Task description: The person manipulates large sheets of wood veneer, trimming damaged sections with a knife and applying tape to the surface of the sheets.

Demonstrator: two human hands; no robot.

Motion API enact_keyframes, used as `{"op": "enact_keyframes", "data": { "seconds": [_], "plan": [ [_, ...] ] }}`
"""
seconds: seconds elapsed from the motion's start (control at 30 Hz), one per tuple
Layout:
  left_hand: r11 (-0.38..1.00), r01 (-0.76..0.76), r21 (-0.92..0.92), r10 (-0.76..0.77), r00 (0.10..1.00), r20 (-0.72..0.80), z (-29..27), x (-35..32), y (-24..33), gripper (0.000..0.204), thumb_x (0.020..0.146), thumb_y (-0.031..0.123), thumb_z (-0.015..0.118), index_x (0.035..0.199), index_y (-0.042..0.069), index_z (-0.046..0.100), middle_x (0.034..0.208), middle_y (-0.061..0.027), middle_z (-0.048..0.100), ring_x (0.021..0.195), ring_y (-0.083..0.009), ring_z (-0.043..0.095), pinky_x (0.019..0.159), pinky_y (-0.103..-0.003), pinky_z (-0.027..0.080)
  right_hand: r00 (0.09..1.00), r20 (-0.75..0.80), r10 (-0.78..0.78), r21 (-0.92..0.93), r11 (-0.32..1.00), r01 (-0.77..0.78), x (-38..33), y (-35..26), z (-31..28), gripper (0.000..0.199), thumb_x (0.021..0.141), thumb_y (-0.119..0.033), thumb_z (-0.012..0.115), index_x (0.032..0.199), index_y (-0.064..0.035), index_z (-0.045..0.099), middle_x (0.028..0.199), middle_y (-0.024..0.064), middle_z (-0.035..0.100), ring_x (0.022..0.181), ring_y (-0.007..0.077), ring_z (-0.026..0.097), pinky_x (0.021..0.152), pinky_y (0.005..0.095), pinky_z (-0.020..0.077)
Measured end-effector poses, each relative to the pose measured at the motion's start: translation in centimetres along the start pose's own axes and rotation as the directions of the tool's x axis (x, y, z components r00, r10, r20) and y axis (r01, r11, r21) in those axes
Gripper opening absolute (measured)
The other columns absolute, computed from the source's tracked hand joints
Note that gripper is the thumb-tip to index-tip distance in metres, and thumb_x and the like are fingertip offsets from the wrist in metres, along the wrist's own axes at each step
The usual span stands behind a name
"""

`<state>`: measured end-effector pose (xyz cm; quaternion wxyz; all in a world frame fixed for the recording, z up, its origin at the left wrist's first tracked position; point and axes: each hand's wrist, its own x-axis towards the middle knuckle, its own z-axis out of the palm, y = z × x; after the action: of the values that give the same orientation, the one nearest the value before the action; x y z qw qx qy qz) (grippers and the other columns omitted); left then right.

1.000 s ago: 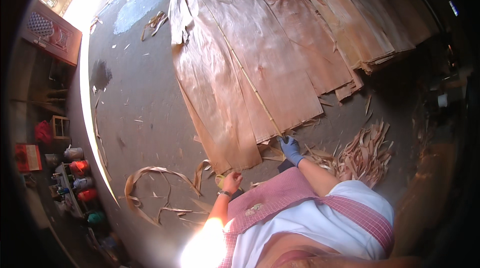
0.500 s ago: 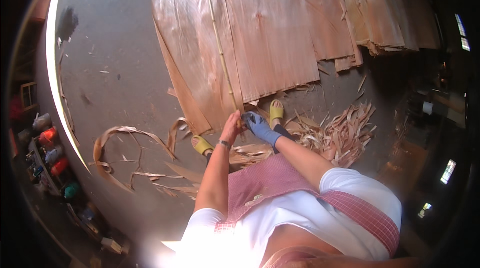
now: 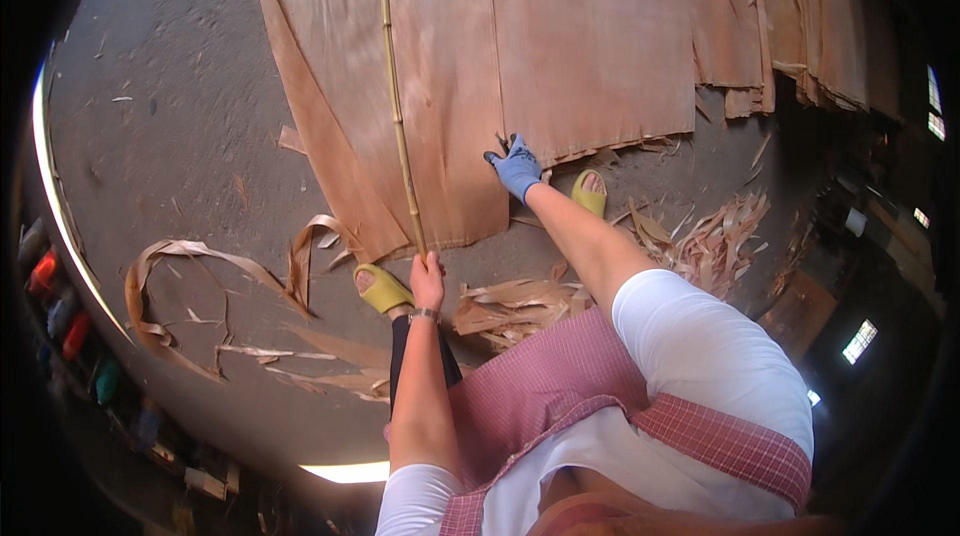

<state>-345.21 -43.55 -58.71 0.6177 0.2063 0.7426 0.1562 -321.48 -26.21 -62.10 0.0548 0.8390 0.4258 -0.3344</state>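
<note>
**Head view: 2 hands at veneer sheets**

Left hand (image 3: 427,281), bare, was closed around the lower end of a thin bamboo stick (image 3: 397,106) lying lengthwise over the veneer sheets (image 3: 560,46). Right hand (image 3: 517,168), in a blue glove, gripped the near edge of a sheet, fingers curled. Sheets lay spread on the concrete floor (image 3: 170,136). 2 yellow slippers (image 3: 382,288) stood by the edge. Curled veneer scraps (image 3: 200,266) lay nearby.

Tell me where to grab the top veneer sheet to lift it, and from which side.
Grip the veneer sheet along its ragged near edge, from the person's side, probably where the right hand already rests. That edge lies free on the floor; the sides overlap neighbouring sheets. The left hand holds the bamboo stick lying across it.
</note>
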Motion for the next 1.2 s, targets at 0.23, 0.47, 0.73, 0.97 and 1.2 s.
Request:
{"op": "enact_keyframes", "data": {
  "seconds": [0.23,0.47,0.73,0.97,1.2],
  "plan": [
    [0.974,-0.068,0.218,0.102,0.984,-0.149,-3.5,0.5,-3.1,0.017,0.096,0.019,0.052,0.101,0.004,0.051,0.074,-0.0123,0.060,0.068,-0.0270,0.060,0.064,-0.039,0.047,0.927,-0.228,-0.298,0.585,0.720,0.375,-3.4,-1.1,2.7,0.062,0.079,-0.023,0.073,0.133,-0.0056,0.046,0.123,0.0157,0.062,0.107,0.0295,0.064,0.088,0.0389,0.0506],
    [0.976,-0.174,0.129,0.192,0.971,-0.140,-7.5,1.2,-6.7,0.061,0.082,-0.002,0.053,0.140,0.005,0.037,0.116,-0.0182,0.054,0.106,-0.0306,0.055,0.092,-0.037,0.043,0.849,0.036,-0.528,0.681,0.635,0.366,-12.4,-15.4,-0.4,0.077,0.081,-0.019,0.075,0.145,-0.0020,0.035,0.131,0.0135,0.055,0.112,0.0152,0.053,0.095,0.0305,0.0449],
    [0.998,-0.038,-0.057,0.007,0.881,-0.473,-9.9,4.4,-12.7,0.061,0.089,0.052,0.043,0.127,0.004,0.047,0.114,-0.0170,0.057,0.097,-0.0274,0.055,0.090,-0.038,0.044,0.612,0.185,-0.769,0.842,0.445,0.304,-15.5,-24.0,1.6,0.072,0.087,-0.013,0.070,0.147,-0.0016,0.032,0.144,0.0111,0.045,0.129,0.0137,0.041,0.109,0.0311,0.0350],
    [0.994,-0.062,-0.091,0.037,0.965,-0.259,-7.3,1.0,-12.6,0.058,0.089,0.042,0.053,0.133,0.006,0.040,0.108,-0.0096,0.060,0.091,-0.0204,0.059,0.082,-0.033,0.049,0.449,0.390,-0.804,0.718,0.571,0.398,-15.4,-24.5,0.2,0.069,0.086,-0.015,0.067,0.146,-0.0061,0.034,0.142,0.0131,0.048,0.129,0.0191,0.046,0.108,0.0317,0.0369],
    [0.990,-0.032,-0.137,0.046,0.994,0.101,-17.1,-8.4,3.2,0.029,0.086,0.015,0.070,0.113,0.010,0.059,0.066,0.0047,0.047,0.049,-0.0056,0.042,0.042,-0.021,0.033,0.574,0.445,-0.688,0.356,0.724,0.591,-12.6,-18.1,-5.9,0.065,0.080,-0.035,0.066,0.137,-0.0112,0.047,0.126,0.0161,0.061,0.115,0.0322,0.059,0.098,0.0389,0.0462]
  ]
}}
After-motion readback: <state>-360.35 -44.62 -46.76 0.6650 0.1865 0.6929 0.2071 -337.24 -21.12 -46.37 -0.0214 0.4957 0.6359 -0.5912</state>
